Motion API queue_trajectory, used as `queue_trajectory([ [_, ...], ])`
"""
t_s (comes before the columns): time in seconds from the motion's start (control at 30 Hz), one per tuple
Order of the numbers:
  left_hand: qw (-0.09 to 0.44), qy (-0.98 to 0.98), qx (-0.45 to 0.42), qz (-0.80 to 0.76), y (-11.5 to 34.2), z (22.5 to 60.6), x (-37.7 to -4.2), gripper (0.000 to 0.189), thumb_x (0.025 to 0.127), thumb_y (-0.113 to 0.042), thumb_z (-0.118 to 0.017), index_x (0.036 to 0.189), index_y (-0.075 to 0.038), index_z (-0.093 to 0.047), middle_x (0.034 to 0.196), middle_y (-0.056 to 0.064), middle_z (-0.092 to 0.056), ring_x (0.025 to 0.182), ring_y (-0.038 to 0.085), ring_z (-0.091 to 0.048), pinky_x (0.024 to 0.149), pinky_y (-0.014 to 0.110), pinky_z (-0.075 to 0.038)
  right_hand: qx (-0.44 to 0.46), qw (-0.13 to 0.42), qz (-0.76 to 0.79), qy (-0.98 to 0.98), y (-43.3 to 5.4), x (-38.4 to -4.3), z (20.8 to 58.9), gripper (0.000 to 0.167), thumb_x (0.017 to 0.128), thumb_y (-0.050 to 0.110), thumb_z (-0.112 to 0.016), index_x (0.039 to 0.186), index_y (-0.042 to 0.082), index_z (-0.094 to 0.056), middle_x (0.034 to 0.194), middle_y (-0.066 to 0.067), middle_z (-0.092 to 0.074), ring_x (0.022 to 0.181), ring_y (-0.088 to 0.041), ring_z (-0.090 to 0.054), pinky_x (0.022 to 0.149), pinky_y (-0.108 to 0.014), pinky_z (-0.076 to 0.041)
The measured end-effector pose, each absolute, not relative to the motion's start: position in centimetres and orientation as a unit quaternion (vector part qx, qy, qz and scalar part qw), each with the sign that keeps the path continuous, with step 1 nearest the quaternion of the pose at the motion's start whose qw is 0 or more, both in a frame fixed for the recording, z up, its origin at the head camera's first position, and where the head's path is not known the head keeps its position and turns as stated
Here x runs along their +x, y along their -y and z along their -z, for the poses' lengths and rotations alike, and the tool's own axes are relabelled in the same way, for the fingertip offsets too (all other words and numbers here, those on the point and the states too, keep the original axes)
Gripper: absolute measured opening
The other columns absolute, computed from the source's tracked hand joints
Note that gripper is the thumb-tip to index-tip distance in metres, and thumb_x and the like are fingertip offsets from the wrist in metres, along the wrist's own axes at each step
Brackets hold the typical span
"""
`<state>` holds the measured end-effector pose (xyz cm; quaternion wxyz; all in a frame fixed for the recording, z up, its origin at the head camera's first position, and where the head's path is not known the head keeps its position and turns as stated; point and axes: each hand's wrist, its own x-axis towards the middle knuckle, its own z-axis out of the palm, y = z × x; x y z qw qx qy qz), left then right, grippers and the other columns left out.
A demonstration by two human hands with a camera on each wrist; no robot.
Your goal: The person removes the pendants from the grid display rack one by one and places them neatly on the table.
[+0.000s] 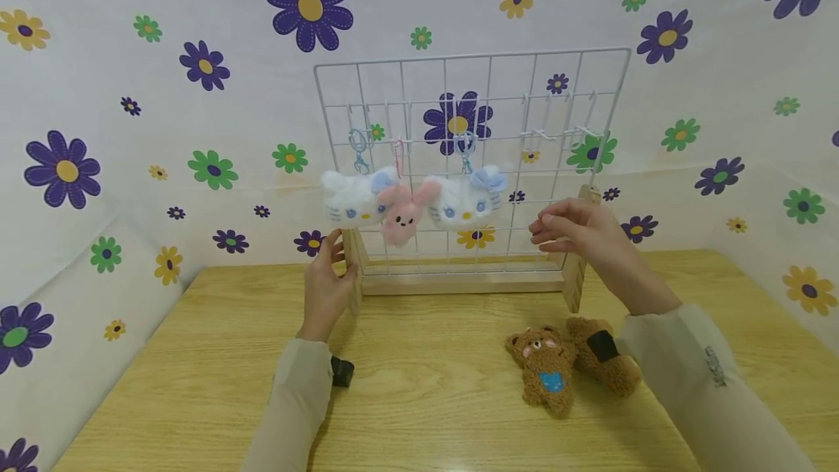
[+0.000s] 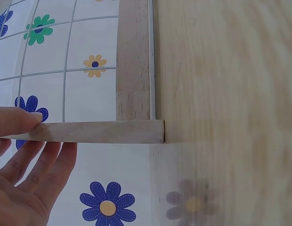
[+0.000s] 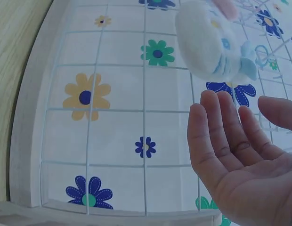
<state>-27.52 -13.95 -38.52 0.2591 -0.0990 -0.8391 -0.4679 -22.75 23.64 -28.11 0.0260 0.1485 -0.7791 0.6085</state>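
A white wire grid rack (image 1: pixel 490 57) stands in a wooden base (image 1: pixel 459 284) on the table. My left hand (image 1: pixel 325 290) pinches the rack's left wooden upright (image 2: pixel 103 132), thumb on one face and fingers on the other. With relaxed fingers and nothing in it, my right hand (image 1: pixel 577 231) hovers in front of the rack's right side, near the right upright (image 1: pixel 575 279). From the hooks on the left and middle hang a white cat plush keychain (image 1: pixel 350 202), a pink bunny plush (image 1: pixel 401 221) and another white cat plush keychain (image 1: pixel 465 204), its blue bow (image 3: pixel 249 61) visible in the right wrist view.
Two brown bear plushes, one face up (image 1: pixel 544 366) and one partly behind the right sleeve (image 1: pixel 606 370), lie on the table at front right. White hooks (image 1: pixel 557 133) at the grid's right side hold nothing. A flowered cloth (image 1: pixel 229 115) surrounds the table (image 1: pixel 419 399).
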Motion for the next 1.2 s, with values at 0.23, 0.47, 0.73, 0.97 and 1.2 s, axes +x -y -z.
queue_trajectory([
  [0.23,0.266,0.841,-0.101,0.461,13.9,38.6,-27.6,0.059,0.089,0.011,-0.068,0.144,0.004,-0.047,0.126,0.029,-0.064,0.108,0.042,-0.065,0.089,0.055,-0.056,0.141,0.026,-0.630,0.764,-22.7,-23.0,27.1,0.020,0.107,0.011,-0.049,0.114,-0.006,-0.057,0.099,0.003,-0.071,0.092,-0.012,-0.071,0.085,-0.026,-0.058],
  [0.47,0.273,0.840,-0.105,0.457,13.9,38.6,-27.6,0.058,0.089,0.011,-0.068,0.143,0.004,-0.048,0.126,0.029,-0.064,0.106,0.042,-0.066,0.086,0.053,-0.058,0.140,0.035,-0.624,0.768,-22.1,-23.1,26.5,0.025,0.108,0.014,-0.048,0.118,-0.009,-0.055,0.101,0.003,-0.070,0.092,-0.012,-0.070,0.085,-0.025,-0.058],
  [0.73,0.276,0.840,-0.105,0.456,14.0,38.7,-27.7,0.058,0.088,0.011,-0.068,0.143,0.004,-0.048,0.125,0.029,-0.064,0.106,0.042,-0.066,0.086,0.054,-0.058,0.151,0.041,-0.622,0.767,-21.3,-23.2,25.6,0.034,0.108,0.021,-0.051,0.123,-0.009,-0.054,0.108,-0.006,-0.067,0.096,-0.017,-0.070,0.088,-0.027,-0.057],
  [0.97,0.281,0.838,-0.108,0.454,14.0,38.8,-27.7,0.057,0.088,0.011,-0.068,0.142,0.004,-0.049,0.124,0.029,-0.065,0.105,0.042,-0.066,0.087,0.054,-0.058,0.153,0.039,-0.632,0.759,-20.7,-23.4,24.7,0.032,0.108,0.023,-0.051,0.124,-0.005,-0.054,0.111,-0.007,-0.067,0.099,-0.019,-0.069,0.089,-0.028,-0.057],
  [1.2,0.281,0.838,-0.110,0.454,14.0,38.7,-27.7,0.058,0.087,0.012,-0.068,0.141,0.005,-0.049,0.124,0.030,-0.065,0.105,0.043,-0.066,0.087,0.055,-0.057,0.151,0.036,-0.654,0.741,-20.1,-23.8,24.2,0.030,0.107,0.021,-0.054,0.123,-0.004,-0.055,0.112,-0.008,-0.066,0.097,-0.018,-0.069,0.088,-0.027,-0.057],
])
